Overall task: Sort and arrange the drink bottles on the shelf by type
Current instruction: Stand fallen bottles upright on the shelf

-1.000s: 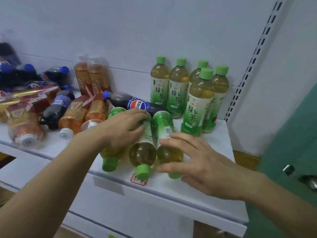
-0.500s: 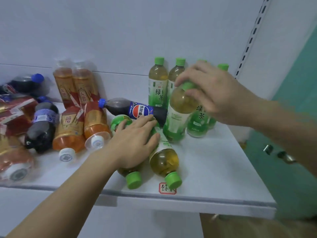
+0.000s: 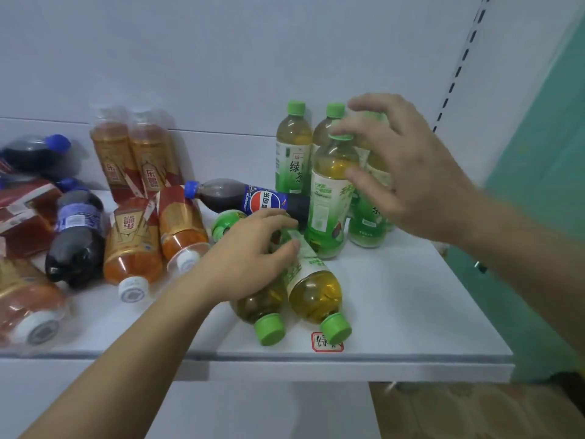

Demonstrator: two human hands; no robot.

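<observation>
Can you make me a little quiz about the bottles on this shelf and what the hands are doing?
1. True or false: the dark cola bottle with the blue cap is standing upright.
2. Which hand rests on the lying green-capped tea bottles? A) the left hand B) the right hand
3. Fill in: the caps of the orange drink bottles lying on the white shelf, like this one, are ____.

Key:
1. False; it lies on its side.
2. A; the right hand is up by the standing green-capped tea bottle, fingers spread.
3. White.
</observation>
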